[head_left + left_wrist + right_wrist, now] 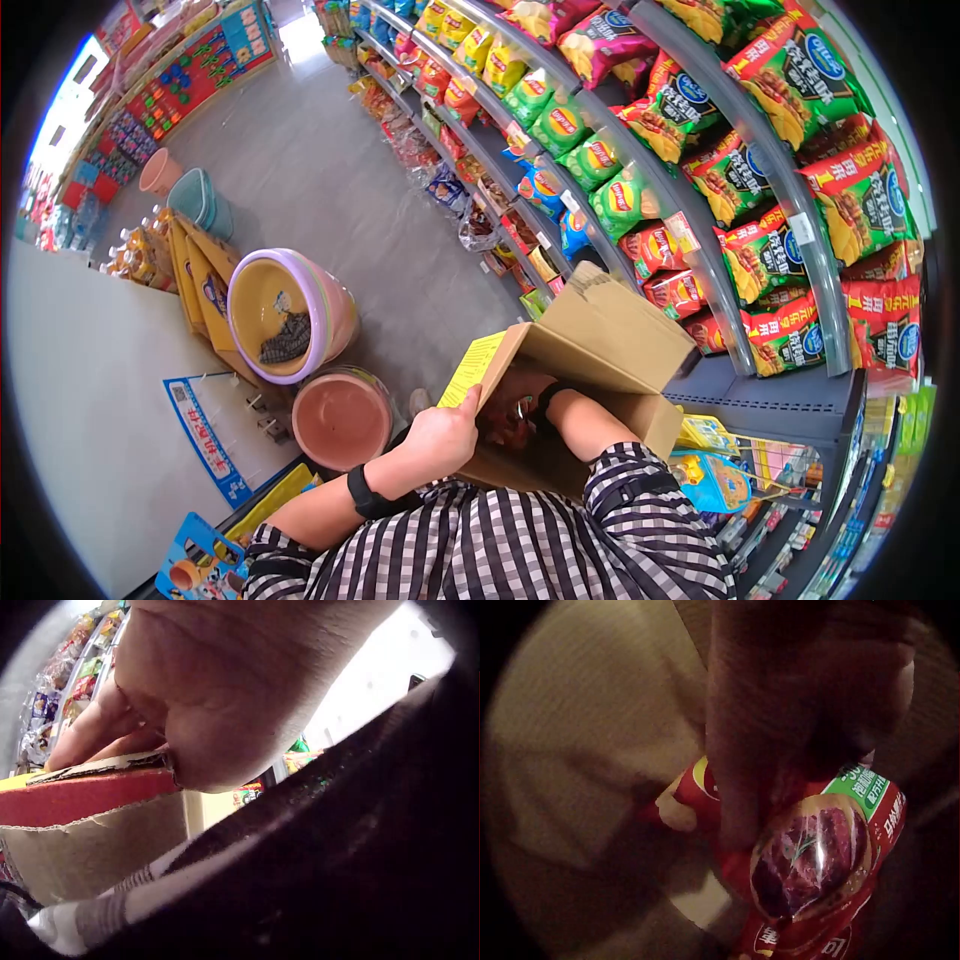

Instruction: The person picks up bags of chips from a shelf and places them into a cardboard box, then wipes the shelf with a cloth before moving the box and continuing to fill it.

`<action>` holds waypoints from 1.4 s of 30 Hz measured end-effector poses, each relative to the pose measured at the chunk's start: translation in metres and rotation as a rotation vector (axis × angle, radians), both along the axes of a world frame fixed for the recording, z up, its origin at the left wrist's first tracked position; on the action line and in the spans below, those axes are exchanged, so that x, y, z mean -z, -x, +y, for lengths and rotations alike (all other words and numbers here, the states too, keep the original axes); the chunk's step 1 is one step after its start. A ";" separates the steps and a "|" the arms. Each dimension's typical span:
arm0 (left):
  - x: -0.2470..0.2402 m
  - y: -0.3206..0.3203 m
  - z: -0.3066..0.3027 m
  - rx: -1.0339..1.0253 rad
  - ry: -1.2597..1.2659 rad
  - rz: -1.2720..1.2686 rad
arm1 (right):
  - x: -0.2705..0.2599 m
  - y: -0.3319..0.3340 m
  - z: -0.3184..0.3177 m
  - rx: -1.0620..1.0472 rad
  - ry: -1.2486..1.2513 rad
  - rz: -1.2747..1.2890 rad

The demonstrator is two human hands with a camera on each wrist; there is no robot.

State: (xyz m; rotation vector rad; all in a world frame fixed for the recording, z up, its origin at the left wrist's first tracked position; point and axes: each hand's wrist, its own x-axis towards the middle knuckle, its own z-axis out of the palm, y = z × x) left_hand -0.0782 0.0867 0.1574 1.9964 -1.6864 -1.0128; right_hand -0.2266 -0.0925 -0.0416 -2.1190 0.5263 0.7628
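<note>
An open cardboard box [610,335] is held against the front of the body in the head view. My left hand [443,437] grips its left edge, beside a yellow printed label [470,368]. The left wrist view shows the fingers bent over the cardboard rim [97,769]. My right hand [795,697] reaches down inside the box, mostly hidden by its walls in the head view. In the right wrist view its fingers hold a red bag of potato chips [810,855], which has a green stripe and a picture of meat.
Curved shelves [790,200] packed with chip bags run along the right. On the left, a purple-rimmed tub [325,345] and a pink bucket [343,415] stand on the grey floor [320,150]. A dark shelf base [770,400] lies to the right of the box.
</note>
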 end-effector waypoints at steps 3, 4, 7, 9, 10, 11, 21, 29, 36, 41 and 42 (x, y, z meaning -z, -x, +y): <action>0.016 -0.004 -0.004 -0.025 -0.074 -0.005 | -0.027 -0.004 -0.003 -0.031 -0.125 0.072; 0.025 -0.005 -0.008 -0.057 -0.086 0.006 | -0.029 -0.002 -0.009 0.023 -0.220 0.197; 0.050 -0.014 -0.012 -0.155 -0.149 -0.038 | -0.111 0.004 -0.025 0.141 -0.170 0.083; 0.065 -0.026 -0.010 -0.186 -0.161 -0.025 | -0.137 0.033 -0.039 0.286 -0.141 -0.038; 0.070 -0.031 -0.008 -0.229 -0.151 -0.025 | -0.156 0.047 -0.039 0.426 -0.205 -0.241; 0.069 -0.036 -0.006 -0.270 -0.154 -0.020 | -0.179 0.061 -0.036 0.557 -0.266 -0.448; 0.102 -0.065 -0.010 -0.355 -0.135 -0.069 | -0.112 0.201 -0.057 2.184 -0.216 -0.910; 0.088 -0.052 -0.015 -0.377 -0.133 -0.058 | -0.090 0.218 -0.144 2.296 0.636 -0.846; 0.073 -0.048 -0.002 -0.496 -0.137 0.062 | -0.028 0.271 -0.195 2.244 0.659 -0.942; 0.086 -0.048 0.006 -0.503 -0.122 0.061 | -0.055 0.253 -0.179 2.252 0.550 -0.826; 0.085 -0.047 0.005 -0.502 -0.120 0.063 | -0.067 0.245 -0.174 2.275 0.529 -0.782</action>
